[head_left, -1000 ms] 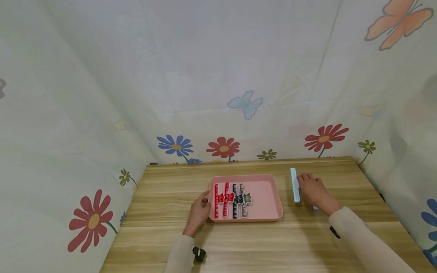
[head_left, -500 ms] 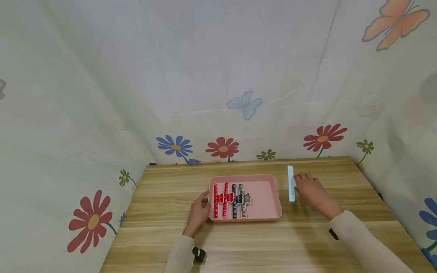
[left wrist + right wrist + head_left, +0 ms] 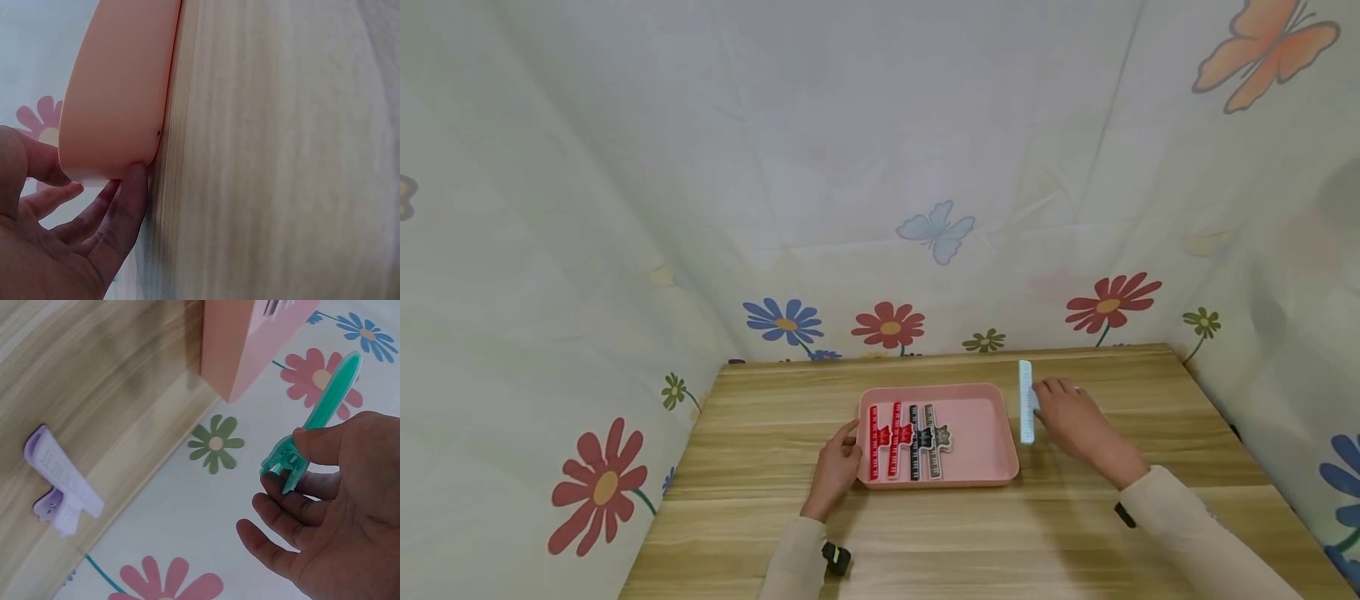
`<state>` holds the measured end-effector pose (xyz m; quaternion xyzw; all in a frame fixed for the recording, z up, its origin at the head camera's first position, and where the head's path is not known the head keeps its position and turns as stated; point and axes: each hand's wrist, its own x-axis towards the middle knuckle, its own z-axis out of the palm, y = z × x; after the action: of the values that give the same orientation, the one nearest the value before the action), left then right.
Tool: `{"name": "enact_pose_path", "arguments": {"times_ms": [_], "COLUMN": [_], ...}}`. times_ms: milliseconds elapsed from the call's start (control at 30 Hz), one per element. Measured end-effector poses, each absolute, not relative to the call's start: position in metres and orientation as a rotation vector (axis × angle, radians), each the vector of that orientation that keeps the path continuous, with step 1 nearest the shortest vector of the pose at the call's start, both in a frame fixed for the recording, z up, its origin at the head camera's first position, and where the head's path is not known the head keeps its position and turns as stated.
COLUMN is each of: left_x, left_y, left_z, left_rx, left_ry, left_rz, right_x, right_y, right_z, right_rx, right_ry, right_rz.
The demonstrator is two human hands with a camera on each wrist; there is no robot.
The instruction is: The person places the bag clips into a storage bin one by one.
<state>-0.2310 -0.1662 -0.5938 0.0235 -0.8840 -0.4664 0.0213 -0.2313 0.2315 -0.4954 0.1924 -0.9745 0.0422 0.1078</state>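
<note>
My right hand [image 3: 1069,417] pinches a mint-green long-bar clip [image 3: 325,400] between thumb and fingers. In the head view this clip [image 3: 1027,404] looks pale blue and stands just right of the pink tray [image 3: 970,482], apart from it. Several clips printed with piano keys lie side by side in the tray's left half: two red clips [image 3: 895,442], a black clip [image 3: 914,458] and a grey clip [image 3: 933,458]. My left hand [image 3: 835,468] holds the tray's left side near its front corner. In the left wrist view, its thumb tip passes behind the rim while other fingers touch the outer wall.
On the wooden table [image 3: 790,400] lies a lilac clip [image 3: 65,478], seen in the right wrist view; my right hand largely covers that spot in the head view. A white cloth [image 3: 820,208] with flowers and butterflies rises behind the table and at its sides.
My right hand has carried the mint-green clip leftward, closer to the tray's right side. The left hand, the tray and the clips in it have stayed in place.
</note>
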Motion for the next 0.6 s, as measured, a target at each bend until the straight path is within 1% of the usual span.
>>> {"name": "enact_pose_path", "arguments": {"times_ms": [600], "left_x": [-0.231], "left_y": [-0.166], "left_z": [-0.594], "left_rx": [0.070], "left_ry": [-2.727], "left_rz": [-1.481], "right_x": [-0.229], "right_y": [0.211], "right_z": [-0.500], "right_rx": [0.792], "right_ry": [-2.646], "right_rz": [0.117]}}
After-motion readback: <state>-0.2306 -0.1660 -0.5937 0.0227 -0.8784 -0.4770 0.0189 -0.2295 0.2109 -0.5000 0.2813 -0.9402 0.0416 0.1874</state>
